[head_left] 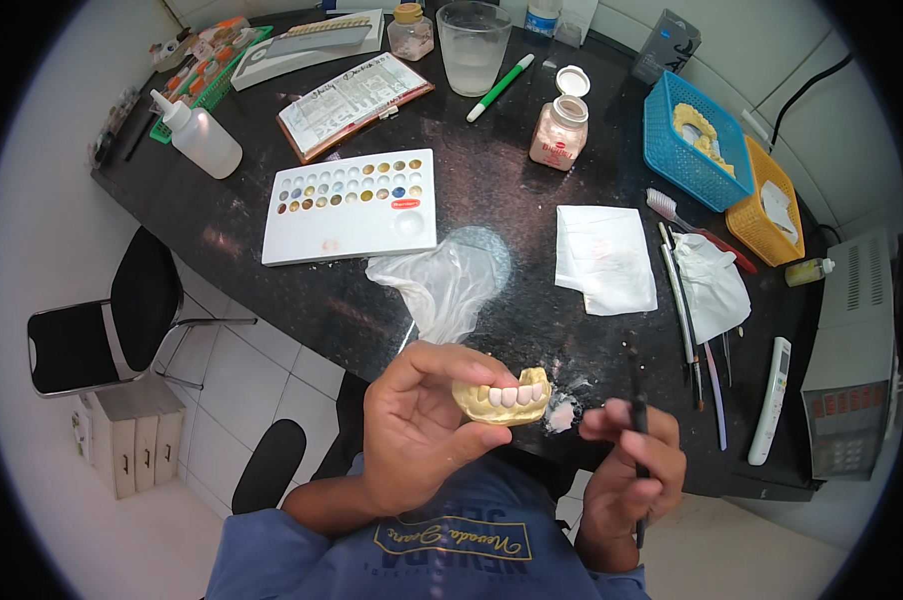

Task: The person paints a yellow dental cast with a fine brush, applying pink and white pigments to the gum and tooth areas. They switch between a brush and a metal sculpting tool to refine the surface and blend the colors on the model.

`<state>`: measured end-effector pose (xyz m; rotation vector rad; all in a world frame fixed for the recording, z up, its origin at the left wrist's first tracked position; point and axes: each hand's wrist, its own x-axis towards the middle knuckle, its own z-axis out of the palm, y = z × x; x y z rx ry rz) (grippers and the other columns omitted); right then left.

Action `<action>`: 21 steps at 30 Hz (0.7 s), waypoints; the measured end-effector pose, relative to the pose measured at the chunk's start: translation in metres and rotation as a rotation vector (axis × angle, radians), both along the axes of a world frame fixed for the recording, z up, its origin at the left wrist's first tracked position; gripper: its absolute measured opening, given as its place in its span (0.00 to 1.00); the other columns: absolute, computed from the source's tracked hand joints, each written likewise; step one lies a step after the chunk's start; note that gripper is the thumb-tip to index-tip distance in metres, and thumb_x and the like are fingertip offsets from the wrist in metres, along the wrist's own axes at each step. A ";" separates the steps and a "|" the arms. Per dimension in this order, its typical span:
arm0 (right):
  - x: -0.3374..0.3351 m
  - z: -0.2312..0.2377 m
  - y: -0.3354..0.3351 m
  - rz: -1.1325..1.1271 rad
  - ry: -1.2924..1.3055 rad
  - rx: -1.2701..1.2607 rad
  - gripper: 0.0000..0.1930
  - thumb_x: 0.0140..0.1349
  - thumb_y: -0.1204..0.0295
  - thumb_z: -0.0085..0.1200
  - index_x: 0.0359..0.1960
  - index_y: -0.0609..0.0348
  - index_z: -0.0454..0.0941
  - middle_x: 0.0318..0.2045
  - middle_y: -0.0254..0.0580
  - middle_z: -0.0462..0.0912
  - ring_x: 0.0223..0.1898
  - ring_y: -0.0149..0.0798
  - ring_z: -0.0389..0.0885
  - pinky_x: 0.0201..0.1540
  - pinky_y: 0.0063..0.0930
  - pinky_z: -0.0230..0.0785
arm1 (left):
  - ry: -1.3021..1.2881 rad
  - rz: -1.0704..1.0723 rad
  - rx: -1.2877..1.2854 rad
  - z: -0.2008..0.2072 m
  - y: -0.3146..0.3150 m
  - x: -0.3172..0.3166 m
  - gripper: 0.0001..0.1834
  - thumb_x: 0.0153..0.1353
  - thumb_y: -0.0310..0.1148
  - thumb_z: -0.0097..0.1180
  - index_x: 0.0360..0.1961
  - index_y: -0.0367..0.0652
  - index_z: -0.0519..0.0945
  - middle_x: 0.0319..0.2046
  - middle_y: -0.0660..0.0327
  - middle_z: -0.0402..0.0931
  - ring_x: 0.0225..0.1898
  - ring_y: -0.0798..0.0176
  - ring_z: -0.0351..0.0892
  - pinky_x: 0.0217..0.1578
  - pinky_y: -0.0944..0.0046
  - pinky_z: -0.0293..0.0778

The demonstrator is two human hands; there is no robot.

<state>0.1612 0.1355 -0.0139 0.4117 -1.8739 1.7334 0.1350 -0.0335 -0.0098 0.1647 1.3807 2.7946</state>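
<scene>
My left hand (408, 425) grips a yellowish plaster dental model (494, 410) between thumb and fingers. A row of pale pinkish-white teeth (517, 395) on it faces up toward me. Closed around a slim dark-handled tool (641, 425), my right hand (662, 465) stays to the right of the model, apart from it. The tool stands nearly upright; its thin upper end is blurred, so its kind is unclear. Between the hands, a pinkish-white patch of powder or paste (562, 412) lies on the dark table edge.
Beyond my hands lie a crumpled plastic bag (442, 290), a white paint palette (347, 235) and a folded tissue (602, 260). An open powder jar (560, 135) and a water glass (475, 50) stand farther back. Brushes (677, 290), a cloth (712, 290) and baskets (697, 150) occupy the right.
</scene>
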 end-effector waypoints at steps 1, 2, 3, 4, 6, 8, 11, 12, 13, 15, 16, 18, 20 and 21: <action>-0.004 0.002 0.000 0.022 -0.037 0.017 0.16 0.59 0.65 0.60 0.43 0.64 0.74 0.39 0.57 0.78 0.36 0.43 0.83 0.36 0.29 0.78 | -0.008 -0.034 0.014 0.002 -0.001 0.000 0.23 0.49 0.27 0.70 0.42 0.41 0.69 0.38 0.55 0.74 0.44 0.61 0.75 0.48 0.61 0.73; -0.008 0.005 0.000 0.045 -0.077 0.072 0.16 0.58 0.67 0.62 0.43 0.64 0.74 0.39 0.57 0.78 0.38 0.43 0.83 0.38 0.29 0.78 | -0.017 -0.078 0.036 0.002 -0.002 -0.001 0.23 0.50 0.28 0.70 0.42 0.41 0.69 0.38 0.55 0.74 0.45 0.61 0.75 0.48 0.61 0.73; -0.009 0.006 0.000 0.067 -0.117 0.127 0.17 0.56 0.69 0.63 0.43 0.64 0.74 0.40 0.57 0.78 0.40 0.43 0.82 0.40 0.29 0.77 | -0.026 -0.122 0.058 0.002 -0.002 -0.001 0.23 0.50 0.29 0.70 0.42 0.41 0.69 0.37 0.55 0.74 0.45 0.60 0.75 0.48 0.61 0.73; -0.008 0.009 -0.004 0.089 -0.165 0.065 0.18 0.51 0.76 0.67 0.41 0.64 0.72 0.41 0.57 0.78 0.44 0.43 0.81 0.44 0.29 0.76 | -0.033 -0.167 0.080 0.002 -0.002 -0.001 0.23 0.50 0.29 0.70 0.42 0.41 0.69 0.37 0.55 0.74 0.45 0.60 0.75 0.47 0.61 0.73; -0.007 0.008 -0.007 0.117 -0.160 0.012 0.19 0.50 0.78 0.67 0.40 0.63 0.71 0.42 0.57 0.78 0.43 0.43 0.81 0.44 0.29 0.76 | 0.037 -0.240 0.142 -0.009 -0.002 -0.002 0.21 0.52 0.21 0.64 0.45 0.38 0.70 0.42 0.55 0.74 0.49 0.62 0.75 0.51 0.62 0.72; -0.008 0.007 -0.008 0.135 -0.150 -0.001 0.20 0.49 0.80 0.67 0.40 0.61 0.69 0.41 0.56 0.78 0.42 0.40 0.82 0.42 0.28 0.77 | 0.057 -0.285 0.184 -0.014 -0.002 -0.001 0.21 0.54 0.17 0.61 0.48 0.36 0.70 0.45 0.55 0.73 0.51 0.63 0.74 0.53 0.62 0.71; -0.006 0.004 -0.004 0.131 -0.121 0.044 0.20 0.49 0.80 0.67 0.40 0.60 0.68 0.40 0.55 0.78 0.40 0.39 0.82 0.40 0.27 0.77 | -0.053 -0.302 0.215 -0.010 0.001 0.003 0.23 0.55 0.24 0.63 0.51 0.39 0.67 0.45 0.55 0.73 0.51 0.63 0.74 0.52 0.62 0.71; -0.004 0.004 -0.004 0.110 -0.111 0.052 0.20 0.49 0.80 0.68 0.39 0.60 0.68 0.40 0.54 0.78 0.39 0.39 0.83 0.39 0.27 0.77 | -0.135 -0.300 0.227 -0.001 0.004 0.004 0.26 0.55 0.28 0.65 0.52 0.40 0.66 0.44 0.55 0.73 0.49 0.62 0.75 0.51 0.61 0.72; -0.002 0.004 -0.005 0.088 -0.101 0.060 0.20 0.49 0.80 0.68 0.39 0.59 0.68 0.39 0.54 0.78 0.38 0.39 0.83 0.38 0.27 0.78 | -0.217 -0.299 0.238 0.005 0.007 0.005 0.28 0.55 0.33 0.66 0.53 0.42 0.65 0.42 0.55 0.73 0.48 0.62 0.75 0.51 0.61 0.72; 0.000 0.004 -0.006 0.046 -0.066 0.091 0.20 0.48 0.79 0.68 0.38 0.59 0.68 0.39 0.52 0.78 0.37 0.39 0.83 0.37 0.27 0.78 | -0.245 -0.285 0.241 0.007 0.011 0.006 0.30 0.56 0.34 0.65 0.56 0.42 0.63 0.46 0.54 0.73 0.51 0.60 0.74 0.54 0.59 0.71; -0.001 0.003 -0.007 0.028 -0.040 0.112 0.20 0.48 0.79 0.69 0.38 0.58 0.68 0.38 0.52 0.78 0.37 0.39 0.83 0.36 0.27 0.78 | -0.260 -0.277 0.242 0.007 0.012 0.007 0.31 0.56 0.35 0.65 0.57 0.42 0.62 0.47 0.53 0.73 0.53 0.60 0.73 0.56 0.58 0.70; -0.001 0.002 -0.007 0.001 -0.001 0.157 0.20 0.48 0.78 0.69 0.38 0.58 0.68 0.38 0.51 0.78 0.36 0.39 0.83 0.36 0.28 0.78 | -0.248 -0.288 0.237 0.005 0.014 0.008 0.31 0.58 0.35 0.62 0.58 0.41 0.61 0.50 0.51 0.72 0.57 0.57 0.71 0.58 0.57 0.69; 0.000 0.001 -0.007 -0.018 0.025 0.202 0.20 0.48 0.77 0.69 0.38 0.57 0.68 0.38 0.50 0.78 0.36 0.40 0.83 0.36 0.28 0.78 | -0.242 -0.302 0.241 0.005 0.015 0.008 0.31 0.60 0.36 0.60 0.59 0.40 0.60 0.52 0.49 0.72 0.60 0.55 0.68 0.59 0.56 0.68; 0.000 0.002 -0.007 -0.033 0.031 0.232 0.20 0.48 0.77 0.69 0.37 0.57 0.69 0.38 0.50 0.78 0.36 0.40 0.83 0.36 0.29 0.78 | -0.242 -0.311 0.249 0.006 0.016 0.008 0.31 0.61 0.36 0.59 0.60 0.39 0.59 0.52 0.48 0.72 0.61 0.54 0.67 0.60 0.55 0.68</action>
